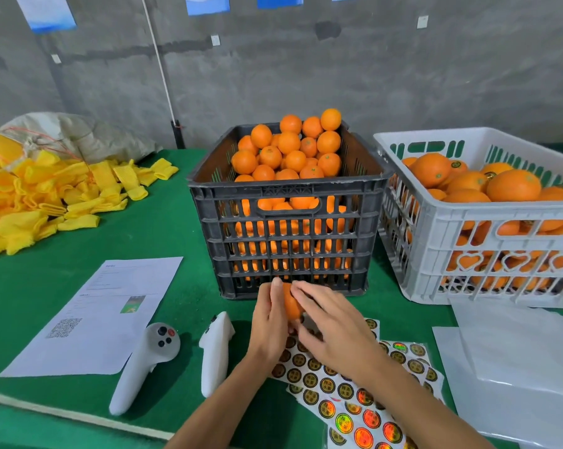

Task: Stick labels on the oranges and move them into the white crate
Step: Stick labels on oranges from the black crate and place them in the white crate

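Left hand (269, 314) cups one orange (291, 304); right hand (327, 332) lays fingers over it, above round label sheets (348, 400) with unreadable characters. White crate (481, 234) sits to the hands' right.

We read this as fruit packing room: bare concrete wall (338, 76), green-covered table (163, 202), black crate (286, 222) heaped with oranges, white crate (468, 241), yellow foam nets (30, 196), label sheets (354, 400).

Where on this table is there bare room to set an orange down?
Bare green cloth lies between the yellow net sleeves and the black crate, above the paper sheet. It is crowded near the sticker sheets and white crate.
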